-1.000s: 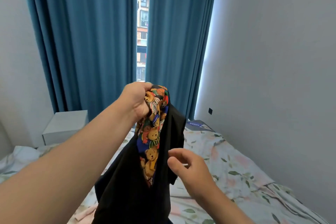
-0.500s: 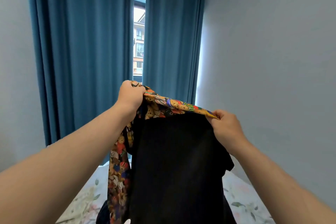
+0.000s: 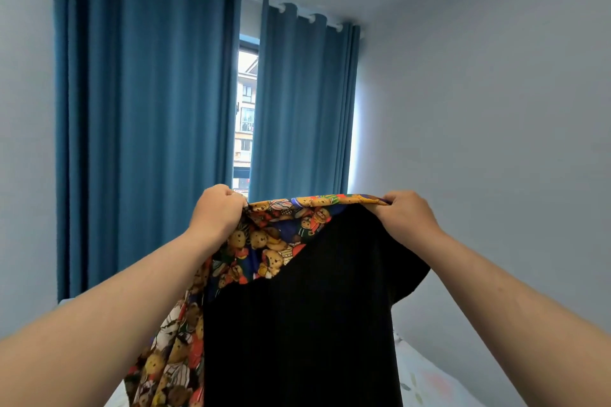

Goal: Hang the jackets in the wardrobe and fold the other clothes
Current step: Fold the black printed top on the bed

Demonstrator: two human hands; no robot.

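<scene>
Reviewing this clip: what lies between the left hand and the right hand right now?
In the head view, the garment's bear-print edge stretches from the left hand to the right hand. Each hand has a grip on it. Its black panel hangs below.

Found matt black cloth, faintly ribbed, across the garment body. Noted smooth printed cloth with a slight sheen on its bear-print panel. Logged heavy matt cloth in the curtains (deep folds), smooth matt paint on the wall, matt floral cloth on the bed sheet.
</scene>
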